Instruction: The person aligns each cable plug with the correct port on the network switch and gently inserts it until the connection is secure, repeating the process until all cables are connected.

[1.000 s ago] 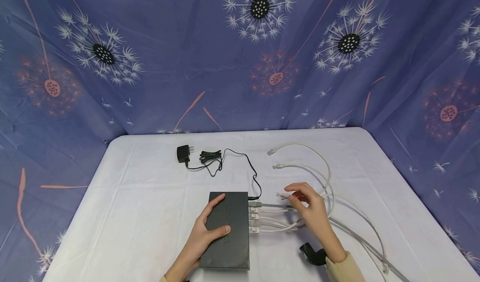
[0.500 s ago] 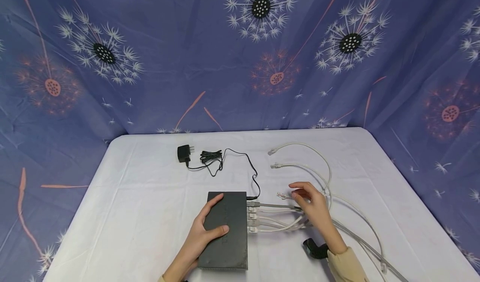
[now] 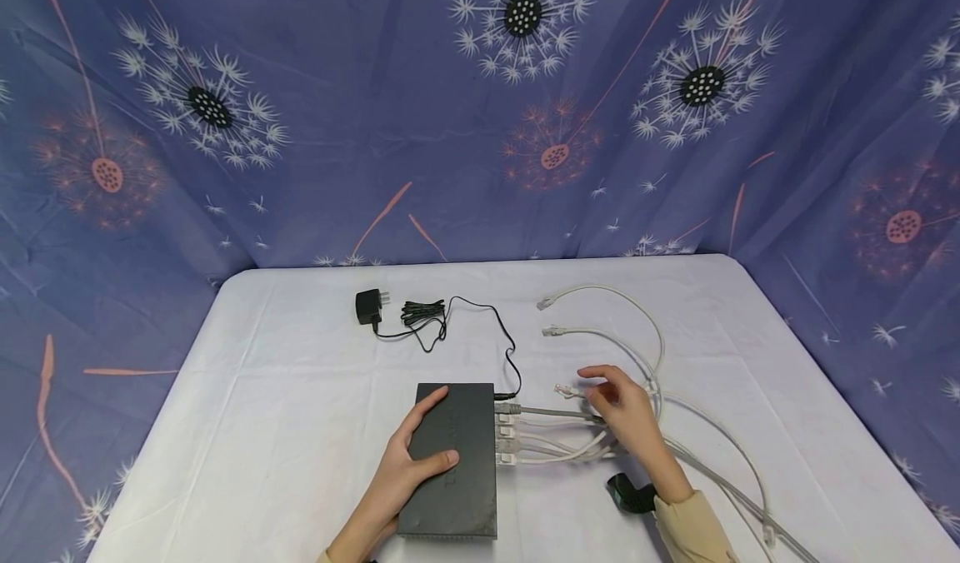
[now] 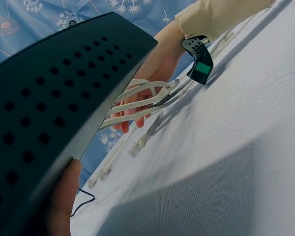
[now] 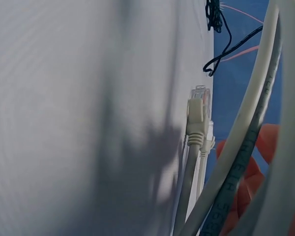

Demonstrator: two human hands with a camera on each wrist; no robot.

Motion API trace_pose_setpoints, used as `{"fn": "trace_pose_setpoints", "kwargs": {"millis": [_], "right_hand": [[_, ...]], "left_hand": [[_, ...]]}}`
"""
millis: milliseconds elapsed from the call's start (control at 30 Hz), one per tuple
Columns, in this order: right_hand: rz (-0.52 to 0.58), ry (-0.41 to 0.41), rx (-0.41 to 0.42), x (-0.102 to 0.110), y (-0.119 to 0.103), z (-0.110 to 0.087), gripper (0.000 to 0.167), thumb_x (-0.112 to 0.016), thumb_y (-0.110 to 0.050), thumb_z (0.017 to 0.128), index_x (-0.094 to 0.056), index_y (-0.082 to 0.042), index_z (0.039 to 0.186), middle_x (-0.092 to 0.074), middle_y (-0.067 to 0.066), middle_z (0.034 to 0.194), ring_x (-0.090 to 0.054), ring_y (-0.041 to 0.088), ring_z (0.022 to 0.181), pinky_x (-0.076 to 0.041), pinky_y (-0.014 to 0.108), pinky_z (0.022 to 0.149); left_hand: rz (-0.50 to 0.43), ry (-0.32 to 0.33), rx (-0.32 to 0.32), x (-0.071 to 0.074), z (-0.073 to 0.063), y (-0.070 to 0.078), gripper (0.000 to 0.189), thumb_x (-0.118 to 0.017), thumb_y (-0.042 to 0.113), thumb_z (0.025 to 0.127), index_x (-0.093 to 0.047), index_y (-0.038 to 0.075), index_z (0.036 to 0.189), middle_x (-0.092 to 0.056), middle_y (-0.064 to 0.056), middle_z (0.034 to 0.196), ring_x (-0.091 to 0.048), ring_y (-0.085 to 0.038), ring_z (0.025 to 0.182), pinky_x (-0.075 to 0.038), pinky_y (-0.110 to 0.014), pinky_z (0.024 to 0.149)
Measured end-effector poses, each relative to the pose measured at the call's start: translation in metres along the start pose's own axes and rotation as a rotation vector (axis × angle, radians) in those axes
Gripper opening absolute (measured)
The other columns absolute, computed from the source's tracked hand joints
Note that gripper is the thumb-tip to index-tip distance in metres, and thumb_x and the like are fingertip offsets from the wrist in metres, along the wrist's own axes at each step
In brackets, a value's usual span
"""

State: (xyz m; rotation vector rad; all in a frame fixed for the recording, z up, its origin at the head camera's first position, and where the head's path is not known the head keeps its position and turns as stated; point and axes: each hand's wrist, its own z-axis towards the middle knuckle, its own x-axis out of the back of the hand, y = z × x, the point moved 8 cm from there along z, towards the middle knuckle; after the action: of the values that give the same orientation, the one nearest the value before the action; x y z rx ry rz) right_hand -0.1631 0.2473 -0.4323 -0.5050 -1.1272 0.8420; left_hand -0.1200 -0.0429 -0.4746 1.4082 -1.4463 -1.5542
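My left hand (image 3: 405,463) grips a black network switch (image 3: 472,480), thumb and index finger spread over its top. In the left wrist view the vented wall of the switch (image 4: 64,93) is tilted, with a finger (image 4: 66,191) at its edge. Several pale Ethernet cables (image 3: 562,460) and a darker grey one run from its right-hand ports. My right hand (image 3: 626,413) hovers above these cables, fingers loosely bent. Just left of its fingertips lies a loose Ethernet plug (image 3: 567,391). Cables cross in front of the right fingers (image 5: 250,182) in the right wrist view.
Behind the switch, a black power adapter (image 3: 368,306) and its bundled cord (image 3: 422,312) lie on the white tabletop; the cord leads into the switch. Two more loose plugs, one farther back (image 3: 545,303) and one nearer (image 3: 553,331), point left. A patterned curtain (image 3: 337,130) stands behind the table.
My right hand has drawn slightly right, off the loose plug that was at its fingertips. The switch has shifted a little left under my left hand.
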Motion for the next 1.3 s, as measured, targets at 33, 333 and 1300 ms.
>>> {"fn": "trace_pose_setpoints", "kwargs": {"millis": [33,333,1300], "right_hand": [[-0.006,-0.004,-0.007,-0.001,0.001,0.000,0.027,-0.068,0.011,0.081,-0.067,-0.001,0.105,-0.066,0.012,0.098,-0.062,0.011,0.074,-0.047,0.024,0.063],[-0.063,-0.044,-0.064,-0.008,0.008,0.001,0.029,-0.069,0.011,0.080,-0.068,-0.003,0.104,-0.066,0.010,0.096,-0.061,0.015,0.072,-0.048,0.028,0.064],[-0.133,-0.035,-0.205,-0.005,0.013,0.000,0.025,-0.068,0.009,0.080,-0.071,-0.007,0.098,-0.071,0.007,0.092,-0.067,0.022,0.076,-0.049,0.030,0.062]], "left_hand": [[-0.003,0.000,0.001,0.000,0.000,0.000,0.076,-0.073,0.008,0.082,-0.040,0.032,0.145,-0.024,-0.007,0.152,-0.028,-0.032,0.135,-0.043,-0.041,0.092],[-0.009,-0.003,0.002,0.000,0.000,-0.001,0.076,-0.073,0.008,0.082,-0.039,0.031,0.146,-0.023,-0.007,0.153,-0.027,-0.032,0.135,-0.042,-0.040,0.093],[0.017,0.001,0.011,-0.001,0.000,-0.004,0.075,-0.073,0.009,0.082,-0.039,0.029,0.146,-0.022,-0.010,0.153,-0.026,-0.035,0.136,-0.035,-0.042,0.098]]}}
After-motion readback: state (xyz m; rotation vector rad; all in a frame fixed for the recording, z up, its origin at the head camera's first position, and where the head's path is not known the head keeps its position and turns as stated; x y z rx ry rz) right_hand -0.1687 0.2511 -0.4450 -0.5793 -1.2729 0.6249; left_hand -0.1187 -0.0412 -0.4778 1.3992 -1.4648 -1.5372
